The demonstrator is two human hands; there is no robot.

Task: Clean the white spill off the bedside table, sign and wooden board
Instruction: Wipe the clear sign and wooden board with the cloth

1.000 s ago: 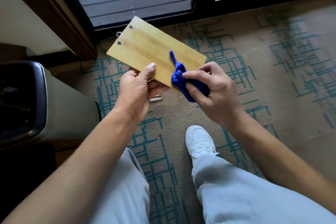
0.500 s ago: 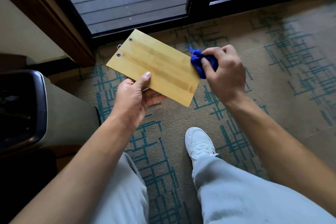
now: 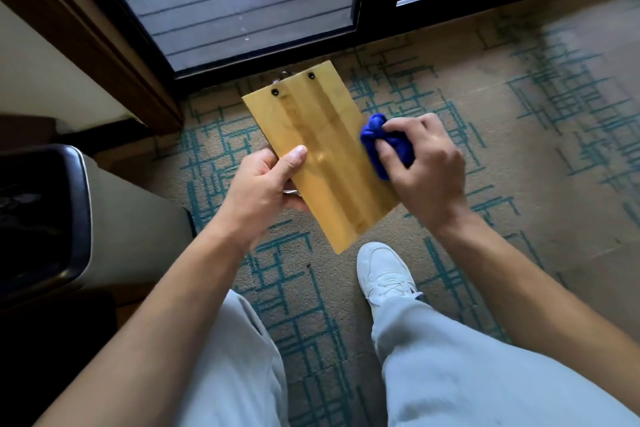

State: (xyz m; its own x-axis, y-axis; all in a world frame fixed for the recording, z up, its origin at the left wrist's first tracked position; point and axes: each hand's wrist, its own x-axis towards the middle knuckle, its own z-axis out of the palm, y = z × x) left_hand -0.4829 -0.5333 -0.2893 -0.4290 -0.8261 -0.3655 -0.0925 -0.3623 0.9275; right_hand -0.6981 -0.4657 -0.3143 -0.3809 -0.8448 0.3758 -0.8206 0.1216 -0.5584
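A yellow wooden board [image 3: 322, 152] with two dark rivets at its far end is held up over the carpet. My left hand [image 3: 263, 184] grips its left edge, thumb on top and fingers underneath. My right hand [image 3: 422, 166] holds a bunched blue cloth [image 3: 377, 139] against the board's right edge. No white spill shows on the visible face of the board. The bedside table and the sign are out of sight.
A dark-rimmed bin [image 3: 45, 215] stands at the left by my leg. Dark-framed glass doors [image 3: 242, 0] run along the far side. Patterned carpet [image 3: 519, 166] covers the floor, and my white shoe [image 3: 384, 270] is below the board.
The board has turned so its long side points away from me. My right hand with the cloth has slid down along the board's right edge.
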